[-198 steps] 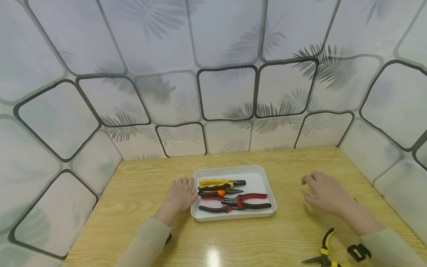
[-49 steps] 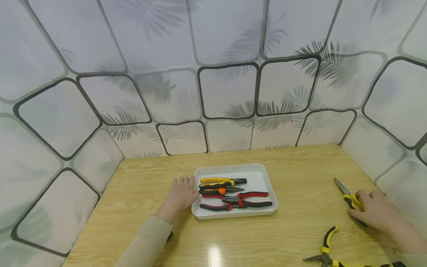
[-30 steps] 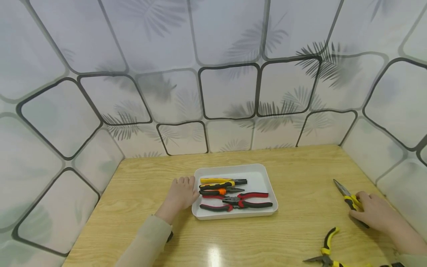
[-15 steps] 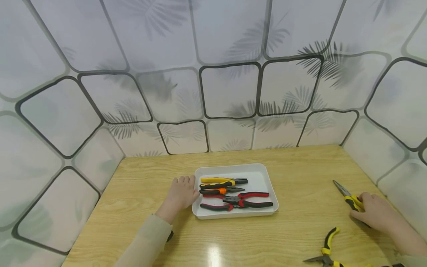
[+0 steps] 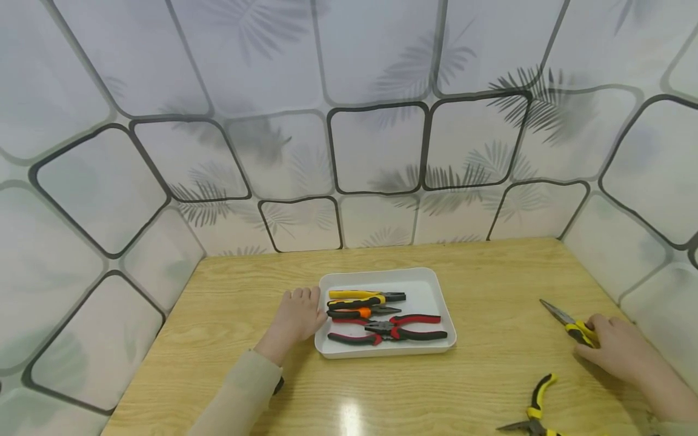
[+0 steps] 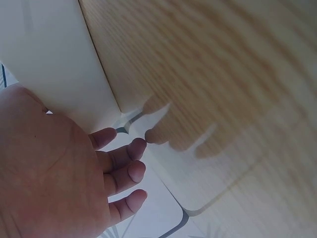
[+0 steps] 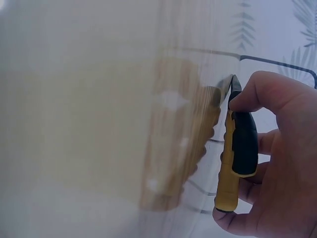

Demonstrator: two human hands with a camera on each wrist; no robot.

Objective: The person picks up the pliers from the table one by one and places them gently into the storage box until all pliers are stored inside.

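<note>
Leaf-print wallpaper (image 5: 376, 151) backs a pale wood table (image 5: 491, 278). Yellow-and-black pliers (image 5: 574, 325) at right of frame, pinched at the handles between the right hand's (image 5: 621, 351) thumb and fingers; long axis slants, nose to upper left, handles to lower right. White tray (image 5: 422, 284) sits mid-frame, well apart, its tools (image 5: 384, 329) lying roughly crosswise. Left hand (image 5: 292, 318), much farther from the pliers, rests beside the tray's left end, fingers loosely bent, grasping nothing visible.

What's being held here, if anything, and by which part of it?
The right hand holds a pair of yellow-and-black pliers by the handles. The left hand rests at the side of the white tray, gripping nothing.
</note>
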